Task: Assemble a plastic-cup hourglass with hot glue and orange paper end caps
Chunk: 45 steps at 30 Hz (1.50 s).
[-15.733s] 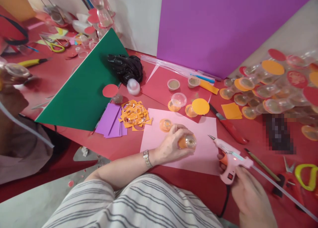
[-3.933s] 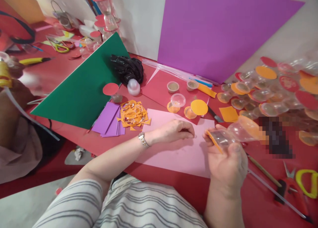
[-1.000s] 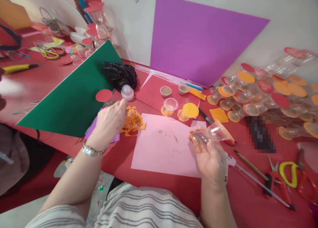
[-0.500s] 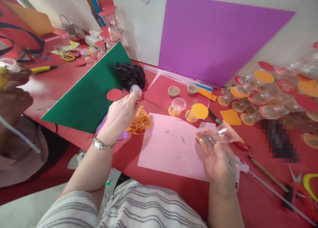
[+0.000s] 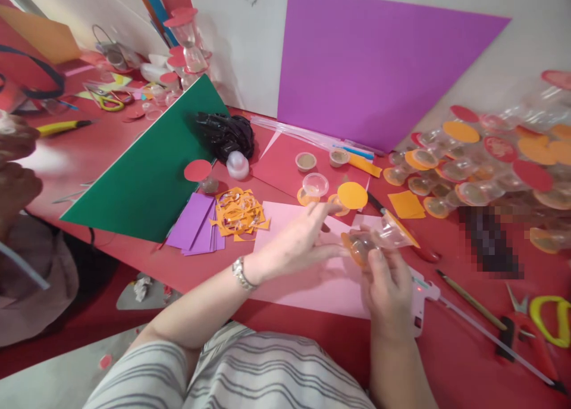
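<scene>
My right hand (image 5: 387, 284) is closed around an hourglass made of clear plastic cups (image 5: 387, 232) with orange discs on its ends, tilted over on its side. My left hand (image 5: 297, 242) reaches across the pink sheet (image 5: 267, 278), its fingers stretched toward the hourglass's near end. They look empty; contact with the hourglass is unclear. Behind the hands are an orange disc on a cup (image 5: 352, 195) and a clear cup (image 5: 315, 184). Small translucent plastic cups (image 5: 238, 165) rest in front of a black plastic bag (image 5: 229, 137).
Orange scraps (image 5: 238, 214) and purple strips (image 5: 193, 222) lie left of the pink sheet. A glue gun (image 5: 422, 296), brown stick (image 5: 470, 299) and scissors (image 5: 526, 326) lie right. Several hourglasses (image 5: 473, 192) crowd the right side. A green board (image 5: 143, 174) leans left, beside another person's hands (image 5: 18, 159).
My left hand has let go of the translucent cups by the black bag and swung right toward the hourglass, fingers now spread. My right hand still holds the hourglass. The view has shifted slightly.
</scene>
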{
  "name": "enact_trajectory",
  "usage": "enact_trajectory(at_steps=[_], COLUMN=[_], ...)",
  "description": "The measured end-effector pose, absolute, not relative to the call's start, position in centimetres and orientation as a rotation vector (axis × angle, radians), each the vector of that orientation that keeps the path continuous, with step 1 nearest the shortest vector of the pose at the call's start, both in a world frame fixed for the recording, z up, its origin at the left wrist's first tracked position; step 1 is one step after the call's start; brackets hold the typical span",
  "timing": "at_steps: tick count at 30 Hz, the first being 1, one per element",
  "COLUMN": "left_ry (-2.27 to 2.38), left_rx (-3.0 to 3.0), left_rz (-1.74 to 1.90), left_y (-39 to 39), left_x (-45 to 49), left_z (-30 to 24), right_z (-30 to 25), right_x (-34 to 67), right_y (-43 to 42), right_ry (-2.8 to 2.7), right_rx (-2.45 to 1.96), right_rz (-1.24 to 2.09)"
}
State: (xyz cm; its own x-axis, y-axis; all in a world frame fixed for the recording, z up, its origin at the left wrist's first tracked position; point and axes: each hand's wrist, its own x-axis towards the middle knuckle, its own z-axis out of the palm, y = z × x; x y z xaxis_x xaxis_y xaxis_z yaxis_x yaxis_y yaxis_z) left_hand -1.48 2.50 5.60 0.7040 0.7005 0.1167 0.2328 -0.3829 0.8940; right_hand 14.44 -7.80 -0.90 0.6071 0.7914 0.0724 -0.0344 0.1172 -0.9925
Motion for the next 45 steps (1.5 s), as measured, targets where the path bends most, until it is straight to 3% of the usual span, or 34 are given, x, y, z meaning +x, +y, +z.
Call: enact_trajectory(at_steps=[14,26,45], left_ry=[0.557,0.521,0.443], left_rx=[1.094,1.089,0.914], left_rz=[0.569,0.666,0.609], left_y=[0.8,0.9,0.4], left_x=[1.6,0.9,1.2], left_z=[2.1,0.7,1.0], right_z=[-0.8,-1.3,-1.0], right_x=[15.2,15.2,14.8], right_y=[-7.8,-7.6,-7.6], right_ry=[-1.215,-1.182,-1.097], right_rx=[-1.636,-1.511,-1.424], right_rz=[0.402,0.515,0.41])
